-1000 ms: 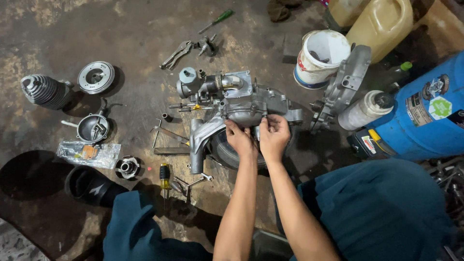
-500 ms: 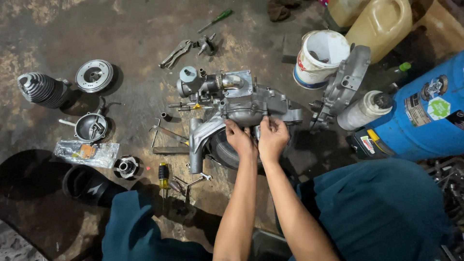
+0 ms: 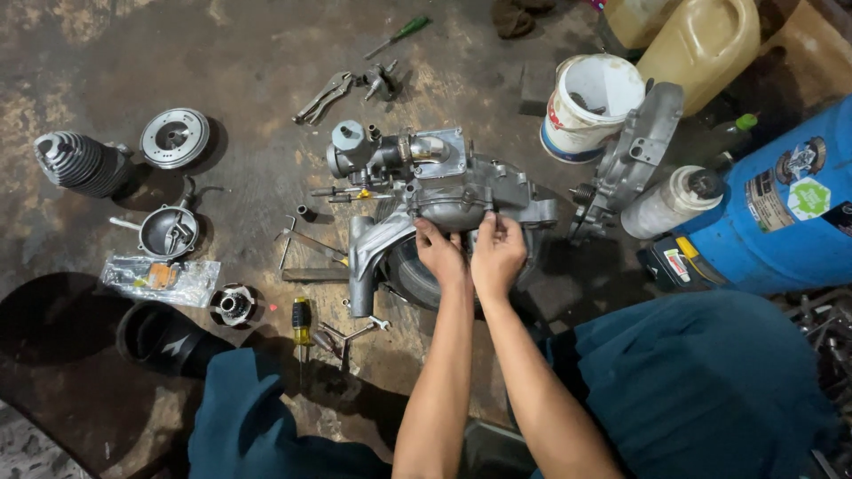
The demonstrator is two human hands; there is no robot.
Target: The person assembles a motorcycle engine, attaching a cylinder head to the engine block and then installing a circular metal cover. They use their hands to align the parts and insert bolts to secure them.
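A grey metal engine assembly (image 3: pixel 444 182) lies on the dirty concrete floor, resting over a dark round part. My left hand (image 3: pixel 441 255) and my right hand (image 3: pixel 497 253) are side by side on its near edge, fingers curled against the casing. Whether the fingers pinch a small part is hidden. Both forearms reach up from the bottom of the head view, between my knees in teal trousers.
Locking pliers (image 3: pixel 325 96) and a green screwdriver (image 3: pixel 399 34) lie beyond the engine. A finned cylinder (image 3: pixel 75 162), a round disc (image 3: pixel 175 137) and a plastic bag (image 3: pixel 160 279) lie left. A white bucket (image 3: pixel 590 106), yellow jerrycans (image 3: pixel 697 40), a blue drum (image 3: pixel 790 213) stand right.
Both hands stay on the engine's near edge; fingers shift only slightly. Nothing else has moved.
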